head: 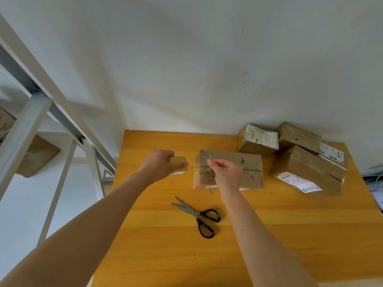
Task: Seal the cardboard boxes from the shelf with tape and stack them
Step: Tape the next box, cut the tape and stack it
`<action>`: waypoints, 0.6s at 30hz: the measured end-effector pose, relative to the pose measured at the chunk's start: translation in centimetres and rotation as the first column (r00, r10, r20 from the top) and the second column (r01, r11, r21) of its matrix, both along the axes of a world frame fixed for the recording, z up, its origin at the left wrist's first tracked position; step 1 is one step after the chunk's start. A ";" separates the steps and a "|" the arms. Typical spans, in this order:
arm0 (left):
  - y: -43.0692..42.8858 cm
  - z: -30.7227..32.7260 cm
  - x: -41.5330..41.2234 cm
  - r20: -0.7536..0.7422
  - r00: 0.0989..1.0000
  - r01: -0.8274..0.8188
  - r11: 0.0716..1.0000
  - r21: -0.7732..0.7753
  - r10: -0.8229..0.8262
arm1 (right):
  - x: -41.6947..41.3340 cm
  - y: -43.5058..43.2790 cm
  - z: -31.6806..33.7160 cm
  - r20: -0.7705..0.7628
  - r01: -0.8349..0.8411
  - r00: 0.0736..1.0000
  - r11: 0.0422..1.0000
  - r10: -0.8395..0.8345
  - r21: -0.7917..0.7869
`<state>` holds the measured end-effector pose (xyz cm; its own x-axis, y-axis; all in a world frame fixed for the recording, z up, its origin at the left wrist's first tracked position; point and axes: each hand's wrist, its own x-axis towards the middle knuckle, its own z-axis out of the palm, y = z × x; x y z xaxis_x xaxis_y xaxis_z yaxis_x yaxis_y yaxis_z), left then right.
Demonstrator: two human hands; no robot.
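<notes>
A flat cardboard box (250, 169) lies in the middle of the orange table (269, 235), its top seam running left to right. My left hand (160, 165) grips a yellowish roll of tape (179, 164) just left of the box. My right hand (226, 172) hovers over the box's left half and pinches the clear tape end between thumb and finger. A clear strip of tape spans from the roll toward that pinch.
Black-handled scissors (199, 215) lie open on the table in front of the box. Three more cardboard boxes (306, 160) with shipping labels are piled at the back right. A metal shelf (27, 121) holding boxes stands at the left.
</notes>
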<state>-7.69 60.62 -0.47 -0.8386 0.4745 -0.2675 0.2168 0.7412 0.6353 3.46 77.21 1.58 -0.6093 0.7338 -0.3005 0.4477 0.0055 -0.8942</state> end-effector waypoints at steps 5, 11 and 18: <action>0.4 -0.4 -0.3 -0.063 0.998 0.008 0.998 -0.069 -0.013 | -0.4 -0.2 -1.0 0.059 -0.023 0.998 0.996 0.018 0.087; 0.4 -0.8 -0.6 -0.077 0.997 0.015 0.995 -0.099 -0.023 | -0.8 -0.2 -1.4 0.151 -0.110 0.986 0.966 0.076 0.235; 0.6 -1.3 -0.3 -0.051 0.999 -0.020 0.997 -0.068 0.017 | -1.4 0.2 -0.8 0.297 -0.128 0.954 0.952 0.042 0.277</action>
